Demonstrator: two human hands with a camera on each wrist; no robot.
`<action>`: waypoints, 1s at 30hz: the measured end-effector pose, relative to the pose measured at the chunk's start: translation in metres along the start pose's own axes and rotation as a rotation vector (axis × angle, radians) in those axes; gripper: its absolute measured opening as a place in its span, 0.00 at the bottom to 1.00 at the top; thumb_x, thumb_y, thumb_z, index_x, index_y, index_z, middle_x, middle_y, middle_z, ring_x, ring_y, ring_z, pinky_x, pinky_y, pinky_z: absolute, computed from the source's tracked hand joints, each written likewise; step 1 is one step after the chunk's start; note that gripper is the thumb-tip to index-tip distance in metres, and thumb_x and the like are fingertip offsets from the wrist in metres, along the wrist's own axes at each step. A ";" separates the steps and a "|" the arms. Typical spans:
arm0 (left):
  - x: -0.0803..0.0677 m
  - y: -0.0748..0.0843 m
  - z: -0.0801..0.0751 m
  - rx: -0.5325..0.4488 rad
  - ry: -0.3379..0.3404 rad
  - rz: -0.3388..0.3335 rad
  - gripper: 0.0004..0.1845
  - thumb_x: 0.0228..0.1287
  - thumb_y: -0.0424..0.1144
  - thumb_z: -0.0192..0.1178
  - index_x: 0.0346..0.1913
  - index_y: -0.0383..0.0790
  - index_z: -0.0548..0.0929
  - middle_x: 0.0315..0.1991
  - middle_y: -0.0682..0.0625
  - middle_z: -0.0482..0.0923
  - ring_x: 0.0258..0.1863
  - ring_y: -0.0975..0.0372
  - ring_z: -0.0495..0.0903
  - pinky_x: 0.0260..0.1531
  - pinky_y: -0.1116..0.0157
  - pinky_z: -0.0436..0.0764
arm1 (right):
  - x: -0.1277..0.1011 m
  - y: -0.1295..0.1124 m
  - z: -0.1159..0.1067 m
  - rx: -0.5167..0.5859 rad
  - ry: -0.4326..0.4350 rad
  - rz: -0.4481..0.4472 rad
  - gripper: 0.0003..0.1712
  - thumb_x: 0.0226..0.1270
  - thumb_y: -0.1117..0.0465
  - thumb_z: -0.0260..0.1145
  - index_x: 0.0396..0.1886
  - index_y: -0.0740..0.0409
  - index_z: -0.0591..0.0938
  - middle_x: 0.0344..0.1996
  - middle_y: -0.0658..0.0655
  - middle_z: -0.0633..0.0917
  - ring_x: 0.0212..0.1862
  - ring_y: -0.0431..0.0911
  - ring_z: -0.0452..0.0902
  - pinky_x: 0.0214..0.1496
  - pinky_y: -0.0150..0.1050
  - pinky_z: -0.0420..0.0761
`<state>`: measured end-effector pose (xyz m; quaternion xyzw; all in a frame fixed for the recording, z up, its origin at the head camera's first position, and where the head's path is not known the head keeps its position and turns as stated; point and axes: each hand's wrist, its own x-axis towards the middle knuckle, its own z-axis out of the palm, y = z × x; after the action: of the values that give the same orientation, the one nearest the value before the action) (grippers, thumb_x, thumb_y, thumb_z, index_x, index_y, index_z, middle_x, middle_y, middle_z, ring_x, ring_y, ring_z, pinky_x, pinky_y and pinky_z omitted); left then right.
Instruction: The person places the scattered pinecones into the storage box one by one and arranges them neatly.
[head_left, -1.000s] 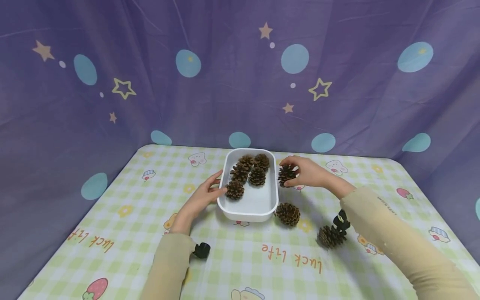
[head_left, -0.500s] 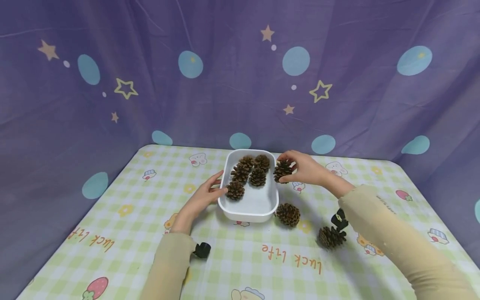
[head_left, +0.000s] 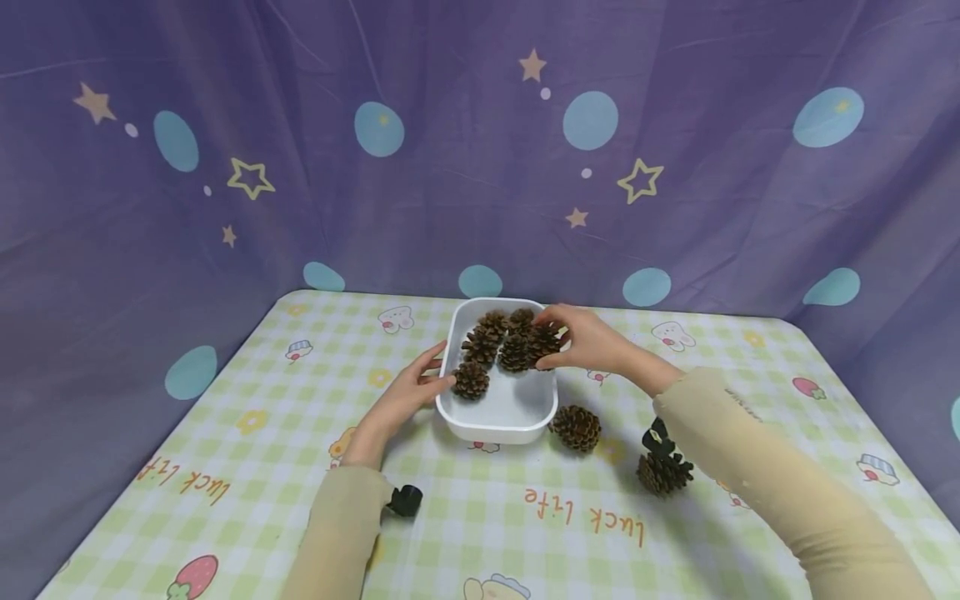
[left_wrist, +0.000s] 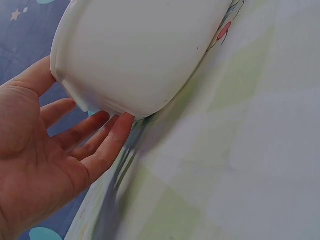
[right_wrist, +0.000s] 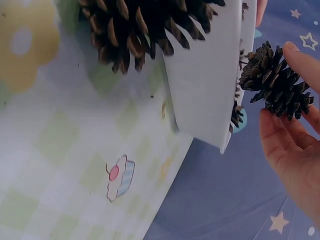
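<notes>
- A pine cone [head_left: 543,342] is pinched by the fingertips of the right hand [head_left: 592,340] over the right rim of the white tray [head_left: 517,421].
- In the right wrist view, the held cone [right_wrist: 276,81] is seen just past the tray wall [right_wrist: 210,80].
- The tray's left side is touched by the straight fingers of the left hand [head_left: 408,392]; only the left wrist view shows the open palm [left_wrist: 35,165].
- Four cones [head_left: 495,346] are seen in the tray, and two loose cones [head_left: 576,428] on the tablecloth [head_left: 247,450].
</notes>
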<state>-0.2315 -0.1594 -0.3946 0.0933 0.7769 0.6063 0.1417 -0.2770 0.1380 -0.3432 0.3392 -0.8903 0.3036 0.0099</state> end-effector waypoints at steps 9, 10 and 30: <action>-0.001 0.000 0.000 -0.002 -0.007 0.003 0.37 0.63 0.40 0.56 0.71 0.49 0.50 0.66 0.36 0.56 0.58 0.46 0.68 0.52 0.52 0.76 | 0.006 -0.007 0.019 0.006 -0.050 0.022 0.35 0.45 0.54 0.75 0.54 0.58 0.74 0.49 0.53 0.76 0.48 0.45 0.73 0.44 0.35 0.80; -0.001 0.000 0.000 -0.002 -0.008 0.004 0.37 0.63 0.40 0.56 0.71 0.49 0.50 0.66 0.36 0.56 0.58 0.46 0.68 0.52 0.52 0.76 | 0.007 -0.008 0.021 0.007 -0.061 0.023 0.35 0.45 0.53 0.75 0.54 0.57 0.74 0.49 0.53 0.76 0.49 0.45 0.73 0.43 0.35 0.80; -0.002 0.002 -0.001 0.005 -0.012 0.014 0.38 0.63 0.40 0.56 0.71 0.48 0.49 0.66 0.37 0.57 0.57 0.46 0.68 0.50 0.56 0.78 | 0.017 -0.009 0.052 -0.159 -0.123 -0.016 0.38 0.43 0.50 0.75 0.55 0.57 0.73 0.50 0.56 0.76 0.49 0.47 0.73 0.48 0.39 0.77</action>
<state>-0.2295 -0.1602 -0.3927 0.1025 0.7768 0.6049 0.1418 -0.2750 0.0943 -0.3768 0.3627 -0.9077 0.2105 -0.0155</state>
